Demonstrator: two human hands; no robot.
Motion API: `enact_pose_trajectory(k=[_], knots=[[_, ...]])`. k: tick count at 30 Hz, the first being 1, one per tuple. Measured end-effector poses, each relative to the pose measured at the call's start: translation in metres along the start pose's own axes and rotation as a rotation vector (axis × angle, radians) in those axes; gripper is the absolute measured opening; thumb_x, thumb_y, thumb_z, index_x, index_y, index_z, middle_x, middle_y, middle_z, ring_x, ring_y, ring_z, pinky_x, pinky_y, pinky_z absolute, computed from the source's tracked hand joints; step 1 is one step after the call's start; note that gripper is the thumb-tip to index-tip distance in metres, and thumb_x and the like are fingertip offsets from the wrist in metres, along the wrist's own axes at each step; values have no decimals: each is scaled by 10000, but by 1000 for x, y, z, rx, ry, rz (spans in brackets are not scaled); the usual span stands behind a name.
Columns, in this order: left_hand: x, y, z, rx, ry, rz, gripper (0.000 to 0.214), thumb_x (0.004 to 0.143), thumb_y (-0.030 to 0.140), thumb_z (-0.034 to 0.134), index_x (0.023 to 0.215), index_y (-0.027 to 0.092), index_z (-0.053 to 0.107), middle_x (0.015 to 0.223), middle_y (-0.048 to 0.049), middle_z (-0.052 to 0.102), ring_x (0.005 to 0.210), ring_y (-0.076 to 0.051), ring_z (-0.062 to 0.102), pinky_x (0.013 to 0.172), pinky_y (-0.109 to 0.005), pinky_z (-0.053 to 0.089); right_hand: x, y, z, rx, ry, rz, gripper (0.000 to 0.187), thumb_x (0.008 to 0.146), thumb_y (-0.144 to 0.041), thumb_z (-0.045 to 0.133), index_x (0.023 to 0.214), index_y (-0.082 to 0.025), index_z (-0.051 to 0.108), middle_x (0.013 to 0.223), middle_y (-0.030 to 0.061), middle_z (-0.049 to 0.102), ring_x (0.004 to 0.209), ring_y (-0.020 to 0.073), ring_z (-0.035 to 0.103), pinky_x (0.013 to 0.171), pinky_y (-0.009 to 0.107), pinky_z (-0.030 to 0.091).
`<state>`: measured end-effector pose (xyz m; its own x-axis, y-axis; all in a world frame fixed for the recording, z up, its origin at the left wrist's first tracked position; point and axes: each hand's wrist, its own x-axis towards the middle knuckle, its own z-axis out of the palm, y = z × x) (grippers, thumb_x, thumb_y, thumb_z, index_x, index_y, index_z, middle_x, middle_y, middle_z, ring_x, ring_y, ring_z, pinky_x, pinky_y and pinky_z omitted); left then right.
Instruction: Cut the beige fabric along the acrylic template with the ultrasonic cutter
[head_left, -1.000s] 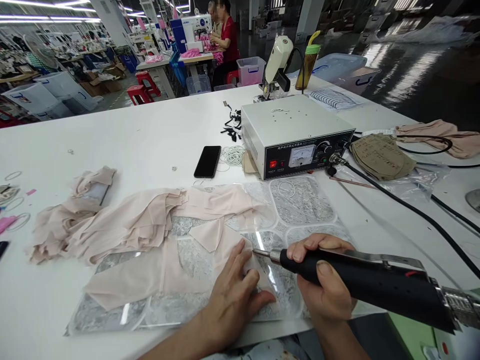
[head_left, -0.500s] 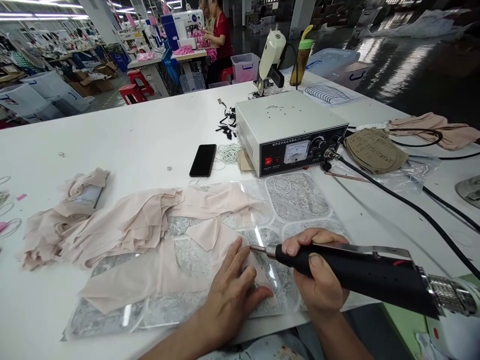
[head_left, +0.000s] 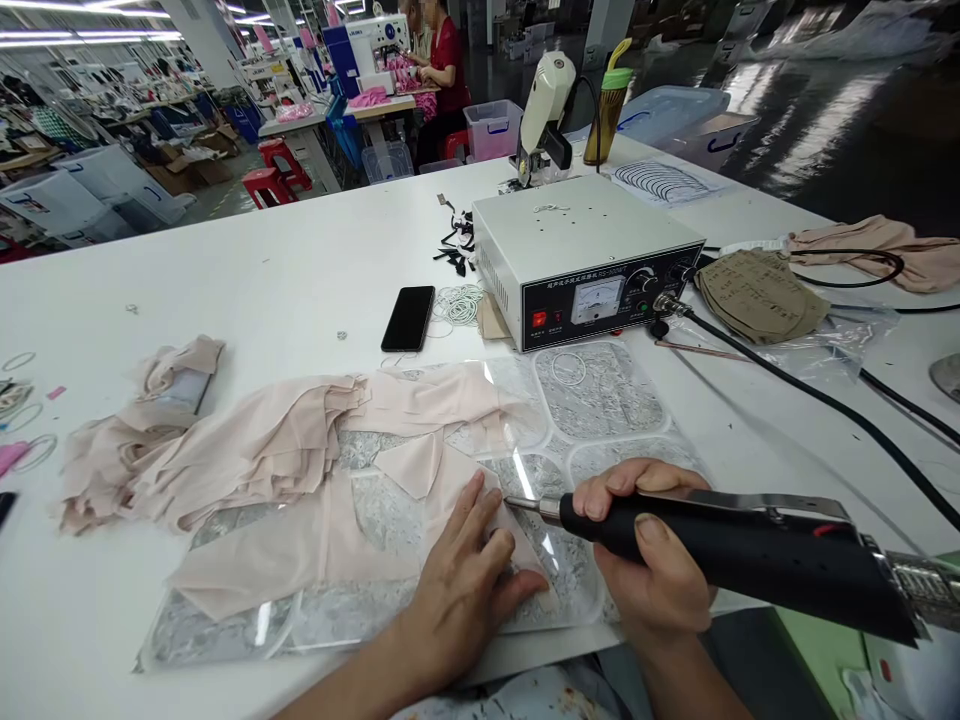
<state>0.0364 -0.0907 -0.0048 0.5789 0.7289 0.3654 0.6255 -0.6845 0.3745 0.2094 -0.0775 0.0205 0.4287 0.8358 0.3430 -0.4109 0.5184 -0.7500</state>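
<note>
White tabletop (head_left: 225, 270) fills most of what I see, with the factory hall behind it. Just in front of me a pale pink fabric piece (head_left: 420, 470) lies on a clear patterned mat (head_left: 600, 395). My left hand (head_left: 461, 590) lies flat on the cloth, fingers spread and pressing down, closed on nothing. My right hand (head_left: 652, 570) is clenched around a black handheld tool (head_left: 742, 560), thumb on its near side and fingers curled over the top.

The tool's long axis runs nearly level across my view. Its heavy end points off to my right and its thin metal tip (head_left: 525, 504) points left. That tip meets the cloth just beside my left fingertips, so the spot lies between my two hands, nearer the left. I cannot tell whether tip and finger touch.

More pink fabric trails left over the mat to a crumpled pile (head_left: 142, 440). Beyond the mat stands a grey control box (head_left: 585, 250) with a dial on its dark front. A black cable (head_left: 810, 395) runs from it toward my right. A phone (head_left: 408, 318) lies face down left of the box, near some loose white rings (head_left: 459, 303). Far off, a person in red (head_left: 448, 60) sits at a sewing machine.
</note>
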Motion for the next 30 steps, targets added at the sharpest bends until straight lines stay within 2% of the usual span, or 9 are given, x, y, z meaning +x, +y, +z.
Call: enact_pose_trajectory(k=[11,17,24,30], knots=[[0,-1,0,-19,15,-6,320,762,282,772,818,160,482,1275,-168,560,1357,-375,363,1007,-539,497,1,-3,1,-16,24,6,135,761,-164,562,889,-205,560,783,-18,537,570,113,587,541,319,529],[1,0,-1,-52,7,-39,401,720,267,807,956,148,506,1261,-178,580,1333,-386,396,992,-527,516,-2,-9,-5,16,36,60,94,769,-198,571,861,-206,555,767,-15,518,559,108,562,527,309,514],[2,0,0,-25,12,-10,541,739,282,794,1151,106,491,1238,-203,590,1320,-390,413,994,-535,509,-10,-23,-14,-18,-57,104,91,800,-258,601,865,-218,551,766,1,516,566,121,549,517,328,527],[2,-1,0,-34,22,-14,451,740,286,793,1050,133,503,1263,-188,582,1328,-384,402,989,-530,515,-10,-24,-13,-49,-94,89,96,827,-260,589,901,-216,547,772,3,524,573,119,556,537,327,542]])
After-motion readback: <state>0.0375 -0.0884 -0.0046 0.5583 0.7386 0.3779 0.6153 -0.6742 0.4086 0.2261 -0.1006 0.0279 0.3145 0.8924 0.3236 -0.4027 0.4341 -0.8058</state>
